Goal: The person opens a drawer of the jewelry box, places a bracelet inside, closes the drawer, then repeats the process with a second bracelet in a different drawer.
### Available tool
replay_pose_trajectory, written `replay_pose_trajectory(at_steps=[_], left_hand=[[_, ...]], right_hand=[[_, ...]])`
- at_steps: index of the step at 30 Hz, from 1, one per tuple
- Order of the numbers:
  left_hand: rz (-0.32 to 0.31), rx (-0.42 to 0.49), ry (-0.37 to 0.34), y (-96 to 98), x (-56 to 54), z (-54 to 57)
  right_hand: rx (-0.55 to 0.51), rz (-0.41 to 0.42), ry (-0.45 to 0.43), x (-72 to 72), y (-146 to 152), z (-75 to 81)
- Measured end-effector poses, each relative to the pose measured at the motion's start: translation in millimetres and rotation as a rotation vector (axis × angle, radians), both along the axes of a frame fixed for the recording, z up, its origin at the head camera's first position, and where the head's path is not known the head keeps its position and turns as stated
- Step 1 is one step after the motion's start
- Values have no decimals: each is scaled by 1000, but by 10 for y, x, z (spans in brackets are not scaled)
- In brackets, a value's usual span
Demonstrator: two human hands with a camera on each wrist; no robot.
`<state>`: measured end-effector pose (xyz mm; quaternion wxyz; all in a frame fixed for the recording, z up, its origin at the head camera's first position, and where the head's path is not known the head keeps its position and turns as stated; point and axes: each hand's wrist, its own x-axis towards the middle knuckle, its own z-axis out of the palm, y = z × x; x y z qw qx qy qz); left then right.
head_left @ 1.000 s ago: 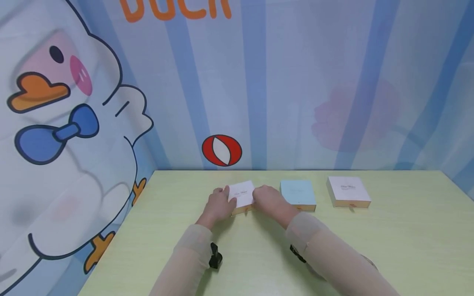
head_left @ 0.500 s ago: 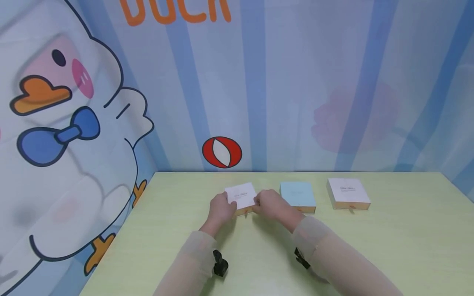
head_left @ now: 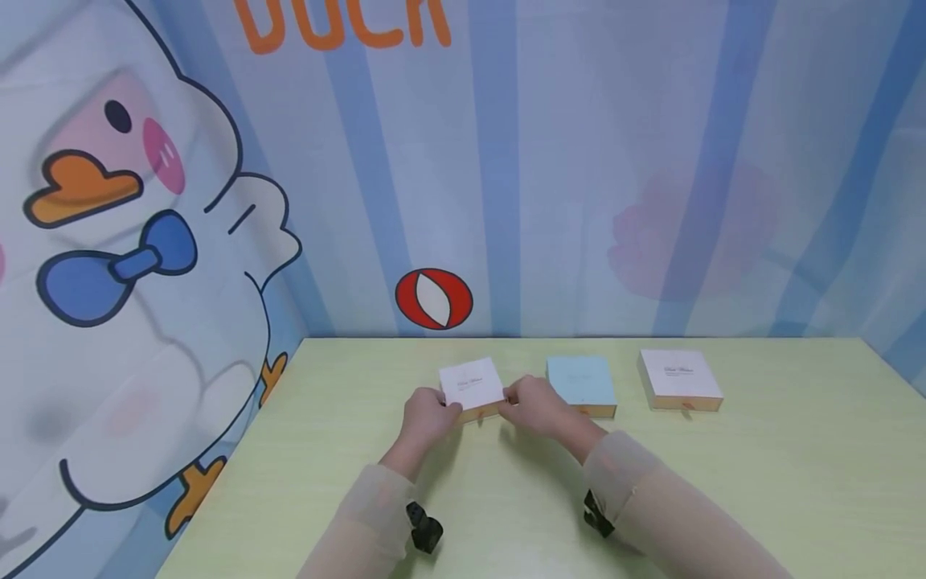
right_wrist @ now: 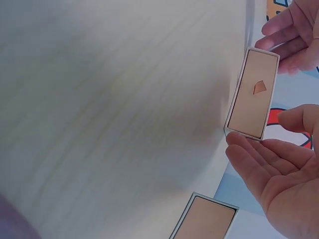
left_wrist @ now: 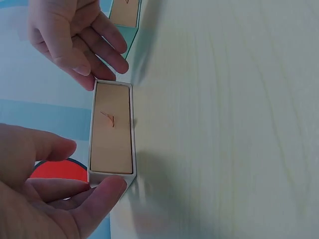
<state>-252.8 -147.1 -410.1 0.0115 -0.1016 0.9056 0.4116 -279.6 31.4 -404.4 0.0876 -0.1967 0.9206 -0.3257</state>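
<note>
A small white drawer box (head_left: 472, 384) with dark print on its lid sits slightly turned on the table, between both hands. Its tan drawer front (left_wrist: 112, 127), with a small ribbon tab, is closed in both wrist views. My left hand (head_left: 427, 418) touches the box's left end with fairly straight fingers; one digit stands apart from it in the left wrist view. At the right end, my right hand (head_left: 538, 402) touches with extended fingers, its thumb apart in the right wrist view. The fingers hide parts of both ends.
A light blue drawer box (head_left: 581, 378) stands just right of my right hand, partly behind it. Farther right is another white drawer box (head_left: 678, 376). Behind the pale table (head_left: 781, 466) hangs a printed duck curtain (head_left: 564, 177).
My left hand has slid toward the front of the box's left end, uncovering more of the lid. My right hand has shifted slightly right and forward-facing fingers have loosened. Other boxes stay put.
</note>
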Motion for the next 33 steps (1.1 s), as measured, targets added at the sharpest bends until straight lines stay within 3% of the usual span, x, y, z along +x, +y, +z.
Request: replay_pose_trajectory(at_steps=[13,21,33], left_hand=[[-8,41,-13,18,47,32],[-8,31,4,23,21,29],[-22,36,13,1,-15,-4]], right_hand=[[-43,-3,7,39,-3,-14],[-48,-43,-77,78,-24,21],[-52,-24,-30,124,-36,-2]])
